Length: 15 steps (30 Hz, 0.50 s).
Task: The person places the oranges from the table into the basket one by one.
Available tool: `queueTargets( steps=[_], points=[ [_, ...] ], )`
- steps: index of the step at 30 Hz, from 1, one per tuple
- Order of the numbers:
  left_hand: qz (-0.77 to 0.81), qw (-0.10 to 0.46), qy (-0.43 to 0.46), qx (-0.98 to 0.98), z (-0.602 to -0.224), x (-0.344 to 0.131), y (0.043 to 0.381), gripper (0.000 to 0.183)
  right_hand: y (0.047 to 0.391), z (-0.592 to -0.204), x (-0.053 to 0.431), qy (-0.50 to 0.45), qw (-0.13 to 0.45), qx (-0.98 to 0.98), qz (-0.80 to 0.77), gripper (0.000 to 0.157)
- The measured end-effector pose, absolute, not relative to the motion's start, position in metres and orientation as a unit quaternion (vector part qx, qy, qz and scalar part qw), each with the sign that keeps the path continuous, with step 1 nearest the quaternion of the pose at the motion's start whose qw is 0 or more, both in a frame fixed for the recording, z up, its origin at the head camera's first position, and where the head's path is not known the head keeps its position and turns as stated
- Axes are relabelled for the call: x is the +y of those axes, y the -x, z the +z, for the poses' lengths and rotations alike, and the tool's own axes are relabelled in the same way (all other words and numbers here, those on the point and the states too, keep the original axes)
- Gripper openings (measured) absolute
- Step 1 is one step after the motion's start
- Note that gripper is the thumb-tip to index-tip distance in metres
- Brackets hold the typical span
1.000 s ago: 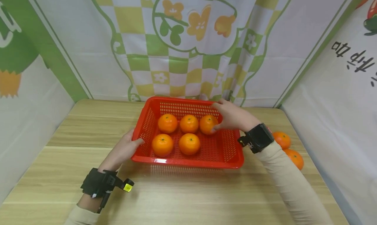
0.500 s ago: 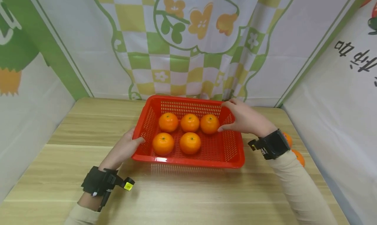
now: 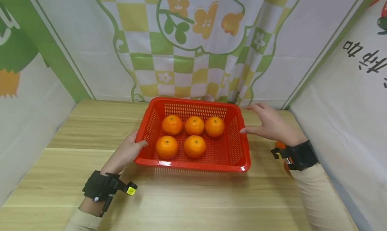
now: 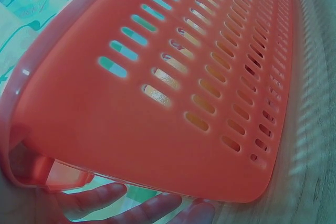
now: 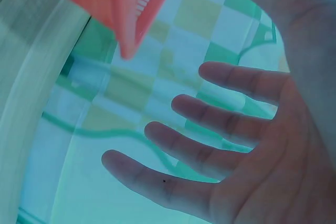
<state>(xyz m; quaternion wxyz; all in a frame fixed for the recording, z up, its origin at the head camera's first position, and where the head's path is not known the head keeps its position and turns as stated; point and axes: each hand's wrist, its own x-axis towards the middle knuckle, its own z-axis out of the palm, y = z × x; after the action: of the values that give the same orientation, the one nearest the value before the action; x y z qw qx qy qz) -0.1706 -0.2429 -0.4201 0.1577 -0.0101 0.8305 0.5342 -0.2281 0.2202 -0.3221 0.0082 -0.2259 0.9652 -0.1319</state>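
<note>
My left hand (image 3: 126, 152) grips the left rim of a red plastic basket (image 3: 205, 167), thumb over the rim. In the left wrist view its fingers (image 4: 152, 206) lie against the outside of the slotted end wall. Several mandarins (image 3: 195, 146) sit inside, three along the back and the others at the front left. Just beyond the basket's right rim, my right hand (image 3: 272, 125) is spread and empty, its thumb tip overlapping that rim in the head view. The right wrist view shows the bare palm and straight fingers (image 5: 231, 119), with a basket corner (image 5: 123, 19) beside them.
More mandarins (image 3: 280, 145) lie on the wooden table (image 3: 193, 204) at the right, mostly hidden by the right wrist and its black strapped camera (image 3: 299, 156). A checked cloth backdrop (image 3: 184, 66) hangs right behind the basket, and white printed panels flank both sides.
My right hand has moved right, from beside the back-right mandarin inside the basket to outside the right rim. That mandarin stays in place. My left hand keeps its hold on the basket.
</note>
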Motion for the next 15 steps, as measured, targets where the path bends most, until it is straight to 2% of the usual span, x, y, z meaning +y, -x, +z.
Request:
queueTargets(
  steps=[5,15],
  points=[
    [0.528,0.157,0.010,0.834,-0.419,-0.243,0.171,0.058,0.221,-0.325,0.240,0.189,0.008,0.975,-0.118,0.091],
    [0.529,0.155,0.012,0.834,-0.421,-0.242,0.171,0.058,0.203,-0.334,0.277,0.152,0.023,0.979,-0.135,0.090]
  ],
)
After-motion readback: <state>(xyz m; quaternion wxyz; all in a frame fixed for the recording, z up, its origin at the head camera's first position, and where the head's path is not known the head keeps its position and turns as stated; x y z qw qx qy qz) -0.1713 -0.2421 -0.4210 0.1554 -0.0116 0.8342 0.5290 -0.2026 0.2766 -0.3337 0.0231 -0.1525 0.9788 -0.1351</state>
